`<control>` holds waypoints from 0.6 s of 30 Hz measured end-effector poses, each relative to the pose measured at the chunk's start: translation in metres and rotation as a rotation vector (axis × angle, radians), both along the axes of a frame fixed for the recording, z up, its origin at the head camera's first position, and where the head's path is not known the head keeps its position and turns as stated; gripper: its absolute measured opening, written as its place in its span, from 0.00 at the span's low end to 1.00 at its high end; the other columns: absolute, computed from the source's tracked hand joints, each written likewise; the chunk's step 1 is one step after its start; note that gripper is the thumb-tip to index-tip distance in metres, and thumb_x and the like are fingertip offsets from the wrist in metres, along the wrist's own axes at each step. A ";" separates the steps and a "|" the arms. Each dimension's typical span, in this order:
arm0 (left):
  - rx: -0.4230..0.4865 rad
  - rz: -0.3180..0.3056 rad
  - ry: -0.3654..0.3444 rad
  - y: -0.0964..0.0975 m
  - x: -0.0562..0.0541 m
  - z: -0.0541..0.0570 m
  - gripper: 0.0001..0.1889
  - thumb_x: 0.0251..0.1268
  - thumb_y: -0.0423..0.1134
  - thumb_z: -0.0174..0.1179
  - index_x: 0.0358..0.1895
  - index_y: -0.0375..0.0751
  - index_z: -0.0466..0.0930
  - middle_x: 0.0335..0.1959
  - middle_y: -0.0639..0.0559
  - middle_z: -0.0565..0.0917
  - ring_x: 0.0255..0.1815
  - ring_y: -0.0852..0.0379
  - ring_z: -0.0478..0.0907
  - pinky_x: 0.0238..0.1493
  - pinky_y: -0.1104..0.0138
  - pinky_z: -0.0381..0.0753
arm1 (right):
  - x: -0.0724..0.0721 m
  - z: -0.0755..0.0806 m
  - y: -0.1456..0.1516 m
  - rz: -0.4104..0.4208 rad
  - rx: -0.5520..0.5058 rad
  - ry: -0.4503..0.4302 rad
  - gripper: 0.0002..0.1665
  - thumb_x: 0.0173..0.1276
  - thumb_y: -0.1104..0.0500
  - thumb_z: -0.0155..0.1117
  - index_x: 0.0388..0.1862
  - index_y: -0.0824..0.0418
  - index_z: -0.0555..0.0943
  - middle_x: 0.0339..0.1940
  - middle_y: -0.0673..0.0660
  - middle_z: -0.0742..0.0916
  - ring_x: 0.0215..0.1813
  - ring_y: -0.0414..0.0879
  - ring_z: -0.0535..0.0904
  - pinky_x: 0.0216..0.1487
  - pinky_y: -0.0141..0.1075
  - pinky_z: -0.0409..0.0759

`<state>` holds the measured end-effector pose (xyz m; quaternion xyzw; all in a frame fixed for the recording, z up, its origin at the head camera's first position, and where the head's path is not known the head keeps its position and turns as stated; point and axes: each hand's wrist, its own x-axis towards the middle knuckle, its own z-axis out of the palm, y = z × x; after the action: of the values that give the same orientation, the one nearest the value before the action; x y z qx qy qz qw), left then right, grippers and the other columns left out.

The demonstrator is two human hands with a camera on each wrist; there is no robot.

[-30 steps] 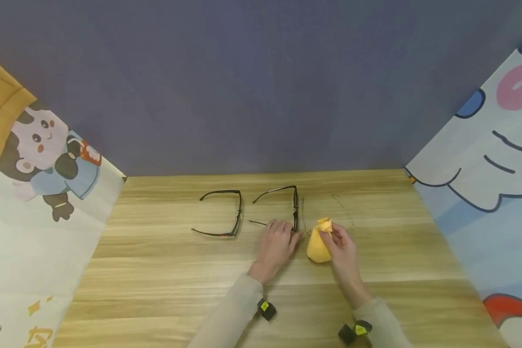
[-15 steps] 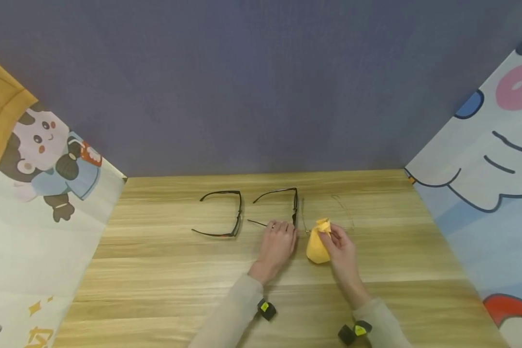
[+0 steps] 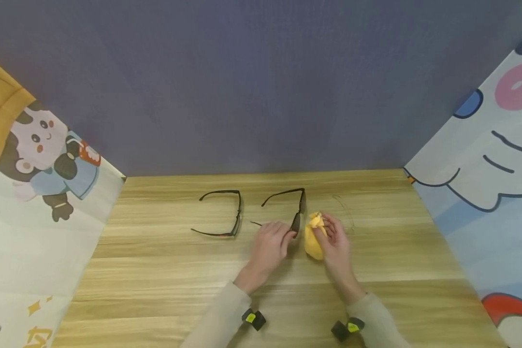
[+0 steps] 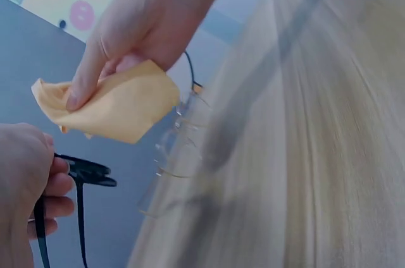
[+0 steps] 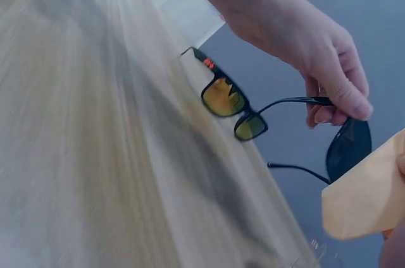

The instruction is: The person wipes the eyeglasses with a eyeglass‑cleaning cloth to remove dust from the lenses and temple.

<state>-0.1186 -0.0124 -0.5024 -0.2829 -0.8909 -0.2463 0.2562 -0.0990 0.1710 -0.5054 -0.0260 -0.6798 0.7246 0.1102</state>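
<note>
My left hand [image 3: 267, 244] pinches a pair of black sunglasses [image 3: 296, 223] near one hinge, with both temples unfolded. In the right wrist view their dark lens [image 5: 352, 148] sits beside the cloth, raised off the table. My right hand [image 3: 338, 246] grips a bunched yellow cloth [image 3: 313, 245] between thumb and fingers, just right of the sunglasses. From the left wrist view, the cloth [image 4: 126, 103] hangs folded over the fingers, apart from the sunglasses frame [image 4: 88, 171]. Whether cloth and lens touch cannot be told.
Another black-framed pair of glasses [image 3: 236, 228] lies on the wooden table [image 3: 156, 270] to the left, temples open; its lenses [image 5: 223, 97] look yellow in the right wrist view. Thin wire-framed glasses [image 4: 174, 174] lie behind the right hand, partly hidden. Printed panels stand on both sides.
My left hand has taken hold of the sunglasses, lifting them and shifting them slightly right. The cloth in my right hand has moved up a little, and its fingers have shifted.
</note>
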 end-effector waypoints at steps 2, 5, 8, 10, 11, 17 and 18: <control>0.058 -0.039 -0.010 -0.004 0.004 0.005 0.05 0.73 0.39 0.64 0.37 0.43 0.85 0.35 0.53 0.88 0.40 0.56 0.84 0.49 0.64 0.84 | 0.000 0.004 -0.005 -0.010 -0.021 0.048 0.24 0.72 0.73 0.63 0.65 0.70 0.71 0.52 0.50 0.84 0.54 0.41 0.81 0.56 0.27 0.83; 0.133 -0.100 -0.014 -0.009 0.009 0.011 0.05 0.71 0.38 0.65 0.35 0.43 0.84 0.33 0.53 0.87 0.37 0.57 0.83 0.45 0.66 0.84 | 0.001 0.011 -0.011 -0.007 -0.044 0.104 0.19 0.71 0.74 0.63 0.59 0.72 0.74 0.50 0.50 0.86 0.52 0.40 0.83 0.52 0.27 0.84; 0.195 -0.150 -0.028 -0.013 0.014 0.015 0.05 0.69 0.38 0.67 0.33 0.43 0.84 0.30 0.54 0.86 0.34 0.58 0.82 0.41 0.68 0.82 | 0.005 0.018 -0.016 0.032 -0.004 0.186 0.16 0.71 0.74 0.64 0.56 0.75 0.77 0.48 0.51 0.87 0.49 0.40 0.84 0.49 0.27 0.86; 0.228 -0.172 -0.036 -0.015 0.018 0.017 0.06 0.68 0.38 0.67 0.33 0.42 0.84 0.30 0.54 0.85 0.33 0.58 0.81 0.40 0.69 0.81 | 0.006 0.021 -0.019 0.054 0.086 0.287 0.15 0.70 0.74 0.65 0.54 0.76 0.80 0.47 0.52 0.88 0.47 0.40 0.84 0.47 0.26 0.86; 0.247 -0.182 -0.042 -0.016 0.019 0.018 0.06 0.68 0.38 0.67 0.33 0.42 0.84 0.29 0.54 0.85 0.33 0.58 0.81 0.40 0.69 0.81 | 0.007 0.023 -0.021 0.056 0.145 0.341 0.14 0.69 0.74 0.66 0.53 0.75 0.81 0.46 0.53 0.88 0.47 0.40 0.84 0.47 0.25 0.85; 0.369 -0.233 -0.016 -0.021 0.026 0.021 0.06 0.70 0.38 0.64 0.34 0.40 0.85 0.30 0.53 0.86 0.33 0.58 0.82 0.41 0.69 0.82 | 0.006 0.027 -0.032 0.025 0.368 0.589 0.18 0.54 0.81 0.72 0.44 0.70 0.86 0.40 0.62 0.87 0.44 0.39 0.82 0.45 0.22 0.81; 0.389 -0.238 -0.006 -0.022 0.026 0.021 0.07 0.71 0.38 0.63 0.35 0.40 0.85 0.30 0.53 0.86 0.33 0.58 0.82 0.41 0.68 0.83 | 0.006 0.028 -0.035 0.029 0.368 0.614 0.19 0.53 0.81 0.73 0.43 0.70 0.86 0.39 0.63 0.87 0.44 0.40 0.82 0.46 0.23 0.81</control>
<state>-0.0923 -0.0341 -0.4811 -0.3303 -0.7878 -0.4428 0.2724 -0.0928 0.1363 -0.4779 0.2229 -0.7343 0.5656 0.3021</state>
